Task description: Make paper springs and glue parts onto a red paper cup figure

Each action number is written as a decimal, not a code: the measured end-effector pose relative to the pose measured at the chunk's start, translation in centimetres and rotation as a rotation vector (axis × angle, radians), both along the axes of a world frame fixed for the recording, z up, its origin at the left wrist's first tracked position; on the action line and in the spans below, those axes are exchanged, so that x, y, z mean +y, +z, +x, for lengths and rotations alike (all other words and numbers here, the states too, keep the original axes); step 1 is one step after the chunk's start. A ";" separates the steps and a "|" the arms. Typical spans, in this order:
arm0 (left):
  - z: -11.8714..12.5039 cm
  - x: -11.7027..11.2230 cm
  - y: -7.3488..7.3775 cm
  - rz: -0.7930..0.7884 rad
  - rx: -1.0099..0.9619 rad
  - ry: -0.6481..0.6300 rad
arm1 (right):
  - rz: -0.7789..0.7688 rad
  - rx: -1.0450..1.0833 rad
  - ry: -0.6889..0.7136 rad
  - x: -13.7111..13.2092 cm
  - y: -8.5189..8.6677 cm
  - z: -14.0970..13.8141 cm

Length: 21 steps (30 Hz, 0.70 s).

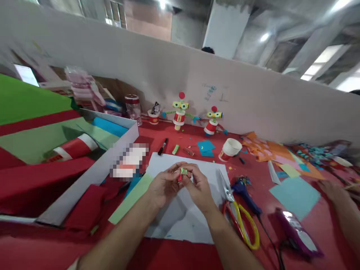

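Over a white sheet (168, 225), my left hand (164, 185) and my right hand (200, 185) meet with fingertips pinched. Between them is a small pleated paper strip (183, 171), green on top with red below; the fingers cover part of it. Just beyond the sheet lie a green pleated paper strip (175, 149), a dark pleated strip (188, 151) and a black marker (162, 146). To the right of my right hand rest scissors (247, 225) with red and yellow handles, and a dark blue glue gun (247, 197) with a cord.
Two paper-cup figures (179, 118) stand against the partition (157, 67). White paper cups (232, 147) sit at the right back. A box (118, 137) of coloured paper fills the left. A purple device (299, 232) and another person's hand (332, 191) are at right.
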<state>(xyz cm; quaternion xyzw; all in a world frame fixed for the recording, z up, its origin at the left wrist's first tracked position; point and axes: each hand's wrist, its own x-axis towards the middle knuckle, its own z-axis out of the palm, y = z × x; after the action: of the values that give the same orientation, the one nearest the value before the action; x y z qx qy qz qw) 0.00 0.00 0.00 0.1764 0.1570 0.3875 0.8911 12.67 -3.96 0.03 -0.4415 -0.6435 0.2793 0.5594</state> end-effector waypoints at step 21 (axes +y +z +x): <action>0.4 0.0 -0.1 -0.086 -0.009 -0.019 | -0.035 0.059 -0.117 -0.4 -0.8 -1.3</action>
<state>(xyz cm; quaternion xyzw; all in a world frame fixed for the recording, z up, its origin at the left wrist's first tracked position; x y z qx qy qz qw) 0.40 0.03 -0.10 0.1377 0.1681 0.3727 0.9022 11.36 -4.32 -0.76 -0.4796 -0.5949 0.2703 0.5857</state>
